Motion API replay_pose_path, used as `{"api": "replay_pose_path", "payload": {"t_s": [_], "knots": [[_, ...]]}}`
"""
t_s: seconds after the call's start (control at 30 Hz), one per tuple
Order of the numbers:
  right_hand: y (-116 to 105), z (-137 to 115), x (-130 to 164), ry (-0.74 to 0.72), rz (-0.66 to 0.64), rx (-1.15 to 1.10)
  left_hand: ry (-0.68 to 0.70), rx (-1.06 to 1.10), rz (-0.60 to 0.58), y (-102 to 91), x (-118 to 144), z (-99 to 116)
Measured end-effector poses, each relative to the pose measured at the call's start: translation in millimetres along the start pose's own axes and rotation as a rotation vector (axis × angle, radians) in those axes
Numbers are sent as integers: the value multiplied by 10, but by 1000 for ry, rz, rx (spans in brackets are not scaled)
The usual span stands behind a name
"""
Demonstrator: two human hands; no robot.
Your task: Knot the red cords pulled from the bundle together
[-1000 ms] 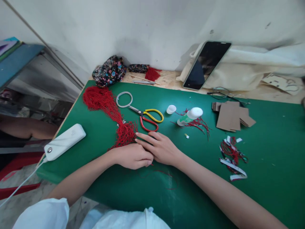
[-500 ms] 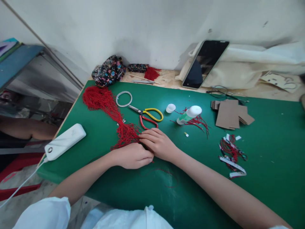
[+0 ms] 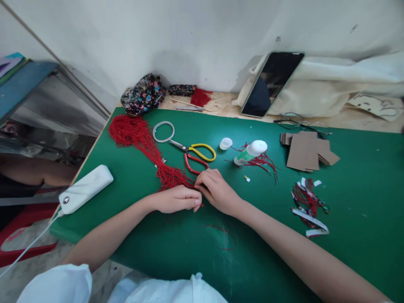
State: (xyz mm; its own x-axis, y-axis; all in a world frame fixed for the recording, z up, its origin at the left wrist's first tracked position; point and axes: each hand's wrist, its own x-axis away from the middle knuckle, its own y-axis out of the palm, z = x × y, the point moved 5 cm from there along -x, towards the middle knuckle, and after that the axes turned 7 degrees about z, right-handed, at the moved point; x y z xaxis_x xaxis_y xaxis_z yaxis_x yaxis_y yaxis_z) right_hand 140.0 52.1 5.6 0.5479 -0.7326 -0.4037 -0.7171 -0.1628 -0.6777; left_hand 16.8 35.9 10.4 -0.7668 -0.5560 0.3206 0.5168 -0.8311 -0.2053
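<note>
Pinching at the near end of the red thread bundle (image 3: 151, 145), the left hand (image 3: 176, 199) and right hand (image 3: 216, 190) meet fingertip to fingertip on the green desk (image 3: 347, 219), both curled closed on strands. Just beyond them lie the scissors (image 3: 194, 153), with a glue bottle (image 3: 251, 152) to the right and a white power bank (image 3: 85, 188) to the left. Farther back, a phone (image 3: 271, 84) leans against cloth.

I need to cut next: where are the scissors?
The scissors lie on the green mat, just beyond the right hand, between the red cord bundle and white cap.
</note>
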Motion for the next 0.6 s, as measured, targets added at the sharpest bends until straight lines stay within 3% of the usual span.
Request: {"api": "replay_pose_path", "payload": {"t_s": [0.17, 0.27, 0.5, 0.6], "knots": [[-155, 152, 1, 246, 244, -358, -188, 531, 9, 0, -5, -132], [-175, 200, 34, 294, 336, -440, -210, 799, 81, -42, -39, -186], [-102, 193, 97, 336, 266, -590, -229, 980, 127, -107, -98, -210], [-135, 127, 79, 275, 222, -525, -215, 994, 174, -112, -104, -205]]}}
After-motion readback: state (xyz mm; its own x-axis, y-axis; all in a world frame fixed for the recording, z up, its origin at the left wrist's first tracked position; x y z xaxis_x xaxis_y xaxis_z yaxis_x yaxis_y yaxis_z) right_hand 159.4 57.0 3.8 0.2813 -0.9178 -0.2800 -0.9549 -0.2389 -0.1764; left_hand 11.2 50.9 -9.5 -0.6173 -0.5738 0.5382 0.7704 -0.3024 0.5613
